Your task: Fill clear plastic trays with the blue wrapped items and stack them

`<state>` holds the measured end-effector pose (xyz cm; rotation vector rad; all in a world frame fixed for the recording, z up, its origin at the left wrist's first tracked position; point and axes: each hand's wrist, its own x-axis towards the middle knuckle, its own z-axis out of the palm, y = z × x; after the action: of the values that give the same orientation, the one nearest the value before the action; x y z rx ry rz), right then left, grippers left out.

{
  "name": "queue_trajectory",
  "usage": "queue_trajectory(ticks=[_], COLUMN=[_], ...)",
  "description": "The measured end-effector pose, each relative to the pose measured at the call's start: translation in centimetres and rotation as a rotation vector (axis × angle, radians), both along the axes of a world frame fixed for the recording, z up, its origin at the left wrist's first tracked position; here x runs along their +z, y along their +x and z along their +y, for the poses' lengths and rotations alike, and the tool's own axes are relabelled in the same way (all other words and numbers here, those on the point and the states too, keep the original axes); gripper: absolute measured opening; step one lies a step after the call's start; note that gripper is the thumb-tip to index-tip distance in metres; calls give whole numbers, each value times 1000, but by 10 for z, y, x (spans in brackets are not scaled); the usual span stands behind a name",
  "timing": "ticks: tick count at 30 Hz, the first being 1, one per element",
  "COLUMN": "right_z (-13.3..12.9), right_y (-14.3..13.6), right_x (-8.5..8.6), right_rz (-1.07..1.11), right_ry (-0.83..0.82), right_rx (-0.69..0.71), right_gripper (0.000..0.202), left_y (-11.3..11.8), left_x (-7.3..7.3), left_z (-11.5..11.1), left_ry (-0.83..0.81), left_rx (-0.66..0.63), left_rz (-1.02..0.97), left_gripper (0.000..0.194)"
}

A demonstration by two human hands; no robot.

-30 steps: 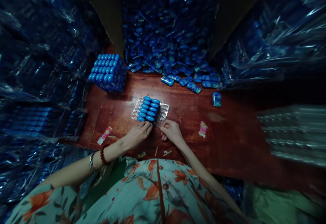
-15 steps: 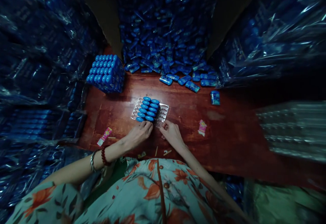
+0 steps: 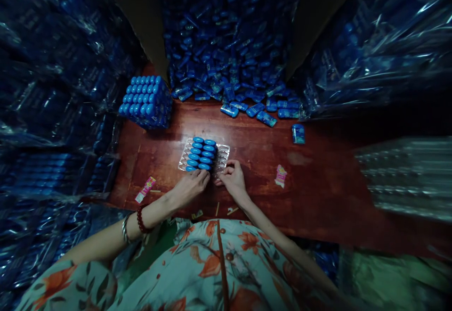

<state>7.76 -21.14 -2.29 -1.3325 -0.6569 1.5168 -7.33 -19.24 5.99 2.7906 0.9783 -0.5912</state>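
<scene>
Two columns of glossy blue oval-ended containers (image 3: 194,157) stand in a clear plastic tray (image 3: 222,154) with moulded hollows, and bare hollows show on both sides of them. My left hand (image 3: 193,183) is closed at the near end of the columns. Its fingers curl under, and whatever they grip is hidden. At the tray's near right corner is my right hand (image 3: 233,181), with thumb and fingers pinched together on the tray's edge.
A block of stacked blue containers (image 3: 146,101) stands at the back left. Loose blue containers (image 3: 233,75) spill from an open carton at the back. Clear trays (image 3: 409,179) are stacked right. Pink wrappers (image 3: 280,176) lie on the wooden table (image 3: 254,151). Wrapped blue packs (image 3: 52,174) line the left.
The tray and its blue containers have shifted slightly left and towards me. My right hand has moved left along with the tray, its fingers more bent. My left hand has moved slightly left.
</scene>
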Motion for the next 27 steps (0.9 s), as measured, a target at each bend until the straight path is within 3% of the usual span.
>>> queue_trajectory(ticks=[6,16,19,22,27], right_z=[-3,2,0,-1,-2], right_y=[-1,8,11,15,20], right_x=[-1,-4,0,11,28], right_rz=[-32,-107,-275,-592,-988], right_ry=[-16,-28,-2,38,46], right_rx=[-31,60,111,194,308], right_gripper=[43,40,33,26,26], left_y=[13,21,11,-1,-20], left_x=[8,-1,-5,-15,-26], left_z=[4,-7,-15,-21,-27], left_ry=[-32,48,95,169,364], left_rx=[11,165,178,205,231], left_rz=[57,-21,-96,-214,-412], left_gripper=[24,23,39,55,42])
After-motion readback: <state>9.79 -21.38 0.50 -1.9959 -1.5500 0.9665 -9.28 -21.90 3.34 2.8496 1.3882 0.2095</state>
